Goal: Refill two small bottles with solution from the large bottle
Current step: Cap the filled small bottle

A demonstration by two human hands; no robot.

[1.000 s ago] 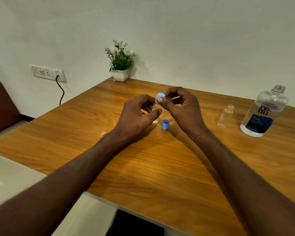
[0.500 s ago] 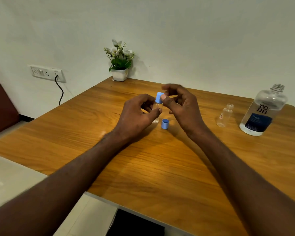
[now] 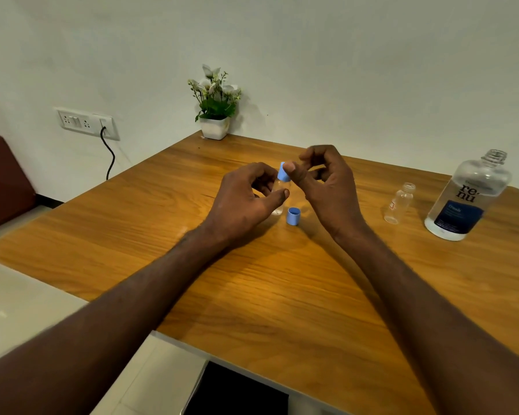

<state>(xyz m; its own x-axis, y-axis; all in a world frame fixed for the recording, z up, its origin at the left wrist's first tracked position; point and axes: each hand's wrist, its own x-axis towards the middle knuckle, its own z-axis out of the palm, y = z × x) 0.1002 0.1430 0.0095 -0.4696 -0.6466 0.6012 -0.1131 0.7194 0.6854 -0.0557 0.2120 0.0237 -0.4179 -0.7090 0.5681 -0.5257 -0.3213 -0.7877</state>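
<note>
Since the earlier frames, the right hand point(image 3: 330, 190) is being lifted a little, its fingers fanned out, while the blue cap point(image 3: 283, 172) stays pinched between thumb and a fingertip atop the small bottle point(image 3: 277, 202). That bottle is being gripped by the left hand point(image 3: 243, 202), curled around it, near the middle of the table point(image 3: 282, 295).

Whether the cap is being screwed on or off cannot be told from this view. A second blue cap point(image 3: 293, 215) is lying loose on the table, touching nothing, just right of the held bottle. Farther right, a second small bottle point(image 3: 399, 203) is standing uncapped and looks empty, and beyond it the large bottle point(image 3: 468, 196) is standing with its cap off.

As a judgement, the task is being kept at an early or middle stage: at least one small bottle is yet to be filled, and both are yet to be closed.

Much of the held bottle is being hidden by the left hand, so its fill level is not being shown. The level in the large bottle is hard to make out.
</note>
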